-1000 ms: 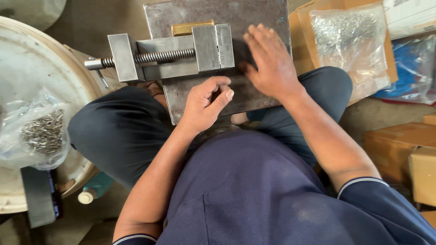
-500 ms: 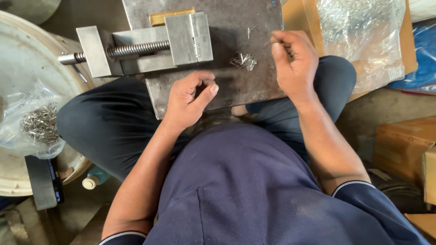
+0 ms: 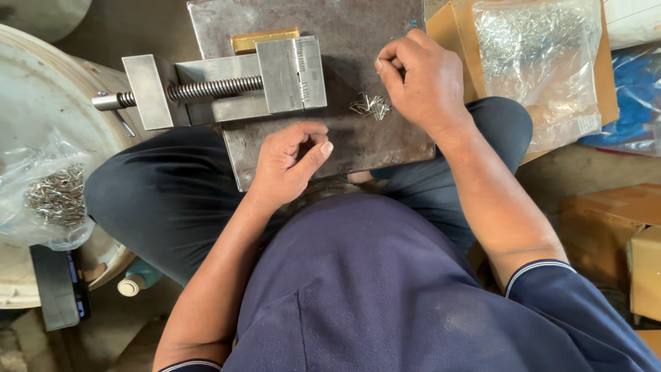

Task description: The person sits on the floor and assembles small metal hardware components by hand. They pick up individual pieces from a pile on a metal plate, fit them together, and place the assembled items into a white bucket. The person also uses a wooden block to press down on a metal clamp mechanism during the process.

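One flat steel plate (image 3: 385, 141), grey and scuffed, lies across the seated person's lap, and one small machine vise (image 3: 227, 86) of dull steel sits on its far left part, its threaded screw sticking out past the plate's left edge and a single brass-coloured block (image 3: 265, 39) just behind its jaw. A little heap of thin metal pins (image 3: 370, 105) (too tangled to count) rests on the plate right of the vise. The right hand (image 3: 420, 83) hovers just beside the heap, fingers curled tight together as if pinching something too small to make out. The left hand (image 3: 292, 162) rests on the plate's near edge, thumb pressed to bent forefinger, nothing visible in it. Two clear plastic bags hold shiny pins: one (image 3: 533, 65) at right on cardboard, one (image 3: 51, 193) at left.
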